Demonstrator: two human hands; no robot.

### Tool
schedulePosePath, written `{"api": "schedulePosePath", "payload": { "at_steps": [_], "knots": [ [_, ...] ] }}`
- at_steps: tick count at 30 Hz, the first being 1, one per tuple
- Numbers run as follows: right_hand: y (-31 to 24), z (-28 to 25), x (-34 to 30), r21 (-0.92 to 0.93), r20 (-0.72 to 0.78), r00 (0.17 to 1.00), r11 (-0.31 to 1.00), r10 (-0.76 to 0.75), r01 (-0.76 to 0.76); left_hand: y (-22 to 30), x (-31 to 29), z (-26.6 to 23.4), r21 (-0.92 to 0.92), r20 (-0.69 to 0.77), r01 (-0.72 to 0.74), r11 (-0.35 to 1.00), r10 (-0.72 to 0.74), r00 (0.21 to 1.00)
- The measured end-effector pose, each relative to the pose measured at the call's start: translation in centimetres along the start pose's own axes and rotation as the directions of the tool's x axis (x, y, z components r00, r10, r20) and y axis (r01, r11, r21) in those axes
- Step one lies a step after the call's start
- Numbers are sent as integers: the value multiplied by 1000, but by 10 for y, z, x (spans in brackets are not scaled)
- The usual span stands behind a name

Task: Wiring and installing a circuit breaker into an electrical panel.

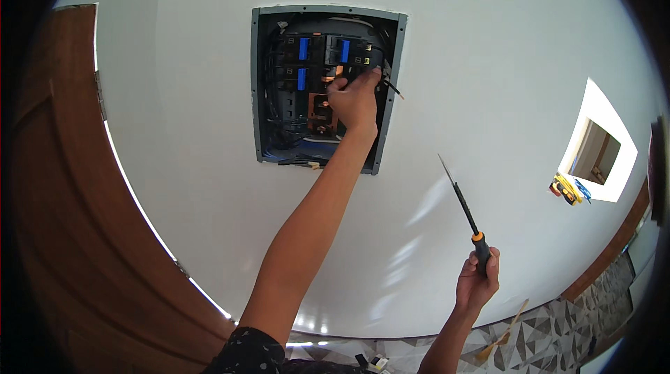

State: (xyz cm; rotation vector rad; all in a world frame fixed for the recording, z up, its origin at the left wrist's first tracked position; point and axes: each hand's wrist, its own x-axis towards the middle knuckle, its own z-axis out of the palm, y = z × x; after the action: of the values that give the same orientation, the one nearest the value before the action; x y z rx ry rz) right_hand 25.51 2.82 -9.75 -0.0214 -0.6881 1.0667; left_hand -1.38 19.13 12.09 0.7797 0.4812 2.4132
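Here we are at the breaker panel box (255, 95), recessed in the white wall (209, 130) with no cover on its front, and the two hands are working well apart. The left hand (354, 102) is up inside, thumb and fingers spread at the right side, just below the upper right breaker (345, 51); whether it's clamped on anything, I can't tell, because the hand itself blocks the view. Out on the right, the right hand (478, 280) has its fingers wrapped around the handle of a screwdriver (465, 206), blade pointing up and away from the box. So how far along? Partway, I'd judge: the upper left breaker (303, 48), the lower left breaker (301, 79) and that upper right one are seated, but copper bus bars (320, 110) lie exposed below, and a black wire (394, 88) pokes past the right rim, its bare end looking unconnected.
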Motion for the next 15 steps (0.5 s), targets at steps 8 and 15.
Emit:
{"api": "schedulePosePath", "payload": {
  "at_steps": [8, 15],
  "knots": [
    [-1, 1, 2, -61, 47, 999, 998, 10, -7, 4, 21, 1, 148, 93, 248, 957, -264, 960],
    [5, -9, 1, -44, 26, 1000, 999, 13, -12, 3, 21, 24, -124, 159, 419, 900, -399, 903]
  ]
}}
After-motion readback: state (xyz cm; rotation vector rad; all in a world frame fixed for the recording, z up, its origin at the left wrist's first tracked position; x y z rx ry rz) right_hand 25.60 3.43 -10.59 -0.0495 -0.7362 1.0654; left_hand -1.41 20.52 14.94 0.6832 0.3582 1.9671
